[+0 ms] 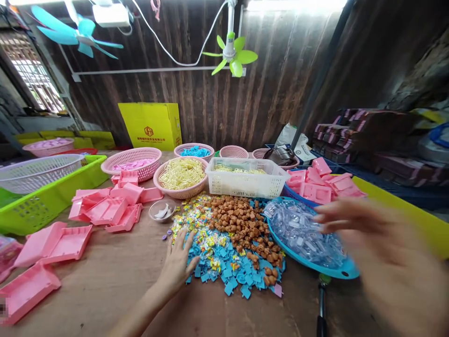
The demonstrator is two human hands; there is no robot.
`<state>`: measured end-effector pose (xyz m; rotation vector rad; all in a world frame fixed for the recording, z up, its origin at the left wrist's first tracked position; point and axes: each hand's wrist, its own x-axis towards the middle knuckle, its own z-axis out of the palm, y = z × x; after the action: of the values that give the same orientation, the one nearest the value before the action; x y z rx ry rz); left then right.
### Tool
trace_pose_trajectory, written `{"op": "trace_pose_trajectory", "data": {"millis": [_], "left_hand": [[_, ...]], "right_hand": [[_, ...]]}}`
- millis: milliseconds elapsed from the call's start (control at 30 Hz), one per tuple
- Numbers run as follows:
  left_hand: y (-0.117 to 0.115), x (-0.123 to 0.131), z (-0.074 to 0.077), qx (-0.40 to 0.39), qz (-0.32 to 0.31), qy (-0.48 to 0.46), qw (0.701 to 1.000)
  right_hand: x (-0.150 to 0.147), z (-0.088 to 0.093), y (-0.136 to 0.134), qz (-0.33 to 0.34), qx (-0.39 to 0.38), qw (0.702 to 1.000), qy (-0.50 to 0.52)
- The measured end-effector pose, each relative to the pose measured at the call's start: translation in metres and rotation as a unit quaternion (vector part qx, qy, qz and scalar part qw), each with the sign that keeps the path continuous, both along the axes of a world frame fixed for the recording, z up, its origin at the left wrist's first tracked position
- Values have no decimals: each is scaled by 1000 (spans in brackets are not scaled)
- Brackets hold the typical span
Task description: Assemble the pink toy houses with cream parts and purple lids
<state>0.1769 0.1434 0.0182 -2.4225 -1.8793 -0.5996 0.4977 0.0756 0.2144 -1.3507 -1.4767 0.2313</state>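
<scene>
My left hand (179,262) lies flat with fingers spread at the left edge of a heap of small blue plastic pieces (224,264) mixed with tiny multicoloured bits (196,220). Small brown figures (245,222) are piled just right of them. My right hand (382,248) is blurred by motion, fingers stretched out, hovering over the right rim of a blue tray (345,271) filled with clear plastic parts (301,229). Neither hand holds anything I can see.
Pink plastic trays (105,210) lie scattered left, more stacked at the right (324,182). Pink baskets (133,159), one holding yellow strands (181,174), and a white crate (247,180) stand behind. A green crate (45,201), a yellow box (150,124), a small clear dish (162,210).
</scene>
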Motion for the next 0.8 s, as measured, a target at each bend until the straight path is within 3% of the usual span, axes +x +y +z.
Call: {"op": "trace_pose_trajectory", "data": {"millis": [100,233,333,467,600,800], "left_hand": [[-4,12,-9,-29,-37,49,998],[-2,24,-25,-59,-46,64,995],[0,28,-39,-51,-31,48,997],[-2,26,-48,-20,-46,5,999],[3,11,-48,23,-42,-62,997],[41,-43,-40,116,152,-191,963]], "right_hand": [[-26,-54,28,122,-59,980,-145],[-50,-146,40,156,-89,942,-285],[-63,-189,39,189,-59,898,-392],[-71,-211,48,217,-22,856,-468],[-68,-219,65,189,24,852,-488],[-61,-225,68,158,131,846,-493]]}}
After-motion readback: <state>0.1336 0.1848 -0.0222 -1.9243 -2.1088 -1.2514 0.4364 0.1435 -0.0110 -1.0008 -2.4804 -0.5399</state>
